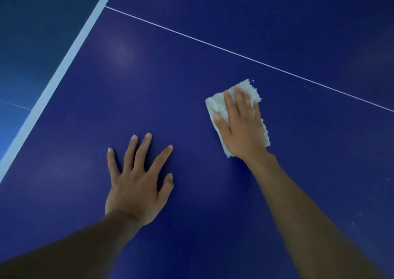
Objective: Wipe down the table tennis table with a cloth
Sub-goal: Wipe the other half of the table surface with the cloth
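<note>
Tabletop (pixel 191 44) in deep blue is filling nearly all that I am seeing through the head camera, running on beyond every fingertip. Two bare forearms are showing at the lower edge: the left forearm (pixel 64 246) is lying in shadow, and the right forearm (pixel 309 214) is catching more light.

The left hand (pixel 136 185) is resting palm down on the bare blue surface. Its fingers are released and spread wide, the thumb is pointing toward the other hand, and it is grasping nothing. The right hand (pixel 241 129) is lying flat on a pale, fluffy cloth (pixel 217 106), with its fingers straight and close together, pressing the cloth against the table rather than clutching it.

The cloth is sitting as a rough rectangle under that palm, off to the thumb side of the left fingers and apart from them. Its nap is sticking out past the right fingertips, beside the thumb, and along the little-finger side down to the wrist.

A broad white band (pixel 64 69) is slanting across the view beyond the left little finger, well apart from it. The surface past it is looking a lighter blue, and I cannot tell what that is. A thin white line (pixel 234 53) is crossing the table a little past the right fingertips and meeting the band at its far end. A few pale specks (pixel 308 87) are lying between the cloth's far corner and that line.
</note>
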